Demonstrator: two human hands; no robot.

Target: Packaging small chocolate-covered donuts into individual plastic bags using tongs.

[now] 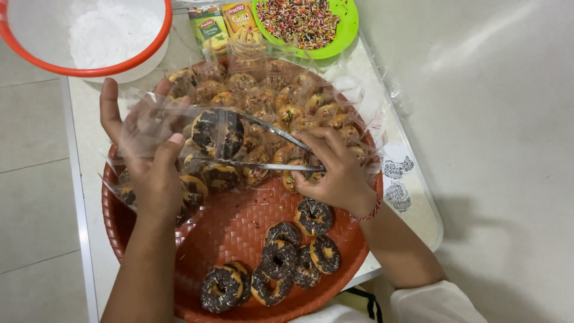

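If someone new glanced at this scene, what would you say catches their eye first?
Probably the big round red woven tray filling the middle, with chocolate-coated doughnuts heaped at its near edge and bagged ones behind. Above it, the right hand holds metal tongs pushing a doughnut into a clear plastic bag held open by the left hand.

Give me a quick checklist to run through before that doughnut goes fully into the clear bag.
1. Left hand holds the clear bag open: ok.
2. Right hand grips the metal tongs: ok.
3. Tongs clamp the chocolate doughnut: ok.
4. Doughnut fully past the bag's mouth: cannot tell.
5. More unbagged doughnuts wait on the orange woven tray: ok.
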